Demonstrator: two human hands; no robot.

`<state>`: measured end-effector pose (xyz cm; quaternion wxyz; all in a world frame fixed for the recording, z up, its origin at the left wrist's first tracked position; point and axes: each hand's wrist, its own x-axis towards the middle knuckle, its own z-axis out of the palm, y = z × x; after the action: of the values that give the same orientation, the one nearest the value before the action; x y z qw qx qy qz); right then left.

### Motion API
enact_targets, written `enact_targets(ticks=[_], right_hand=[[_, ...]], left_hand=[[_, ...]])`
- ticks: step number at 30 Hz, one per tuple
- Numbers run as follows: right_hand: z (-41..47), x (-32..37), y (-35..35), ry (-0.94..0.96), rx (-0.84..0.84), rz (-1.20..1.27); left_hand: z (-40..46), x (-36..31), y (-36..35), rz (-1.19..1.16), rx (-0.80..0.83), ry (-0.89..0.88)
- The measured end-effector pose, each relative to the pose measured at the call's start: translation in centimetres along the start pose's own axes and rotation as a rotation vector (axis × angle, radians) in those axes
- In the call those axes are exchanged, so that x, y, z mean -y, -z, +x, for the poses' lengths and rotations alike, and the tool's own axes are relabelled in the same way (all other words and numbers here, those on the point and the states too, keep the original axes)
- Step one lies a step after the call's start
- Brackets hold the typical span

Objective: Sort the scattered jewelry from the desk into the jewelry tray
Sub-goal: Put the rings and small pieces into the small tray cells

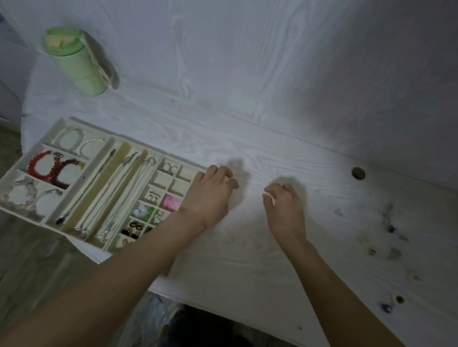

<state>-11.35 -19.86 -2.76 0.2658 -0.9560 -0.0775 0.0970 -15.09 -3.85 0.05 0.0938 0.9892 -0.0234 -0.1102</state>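
The cream jewelry tray [19, 161] lies on the left of the white desk [243, 245]. It holds red bead bracelets [50, 167], clear bracelets, thin chains [120, 190] and small pieces in little square cells, one of them pink [172, 202]. My left hand [211, 192] hovers at the tray's right edge with its fingers curled. My right hand [285, 206] is a hand's width to the right, also with fingers curled, thumb against forefinger. Nothing shows in either hand. Scattered small jewelry [385, 232] lies far right on the desk, with more pieces [390, 304] near the front edge.
A green bottle [75, 62] with a strap stands at the back left, behind the tray. A round cable hole [358, 173] sits at the back right of the desk. A wood-grain wall rises behind. The desk's front edge runs just below my forearms.
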Motion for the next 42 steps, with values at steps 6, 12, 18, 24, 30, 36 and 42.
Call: enact_targets(ticks=[6,12,18,24,30,36,42], right_hand=[[-3.0,-11.7,5.0,-0.027,0.005,-0.232],[-4.7,-19.4,9.1,-0.214,-0.052,-0.227],[-4.7,-22.4,10.0,-0.261,0.072,-0.033],[-4.2,-22.8,10.1,-0.243,0.103,-0.015],[-3.8,-23.0,10.3,-0.200,0.141,-0.022],[-4.0,-22.4,10.5,-0.232,0.077,0.311],[-3.3,-21.1,11.6,-0.430,0.096,0.896]], left_hand=[[4.0,-9.9,-3.1,0.043,0.242,-0.301],[7.2,-18.3,-5.2,-0.021,0.165,-0.376],[7.8,-21.6,-7.8,-0.049,0.165,-0.264],[8.4,-22.7,-8.1,0.141,0.062,-0.255],[9.6,-23.0,-8.5,0.124,0.022,-0.226],[10.5,-22.8,-8.3,0.002,0.047,-0.124],[10.2,-21.9,-8.5,-0.084,0.032,-0.075]])
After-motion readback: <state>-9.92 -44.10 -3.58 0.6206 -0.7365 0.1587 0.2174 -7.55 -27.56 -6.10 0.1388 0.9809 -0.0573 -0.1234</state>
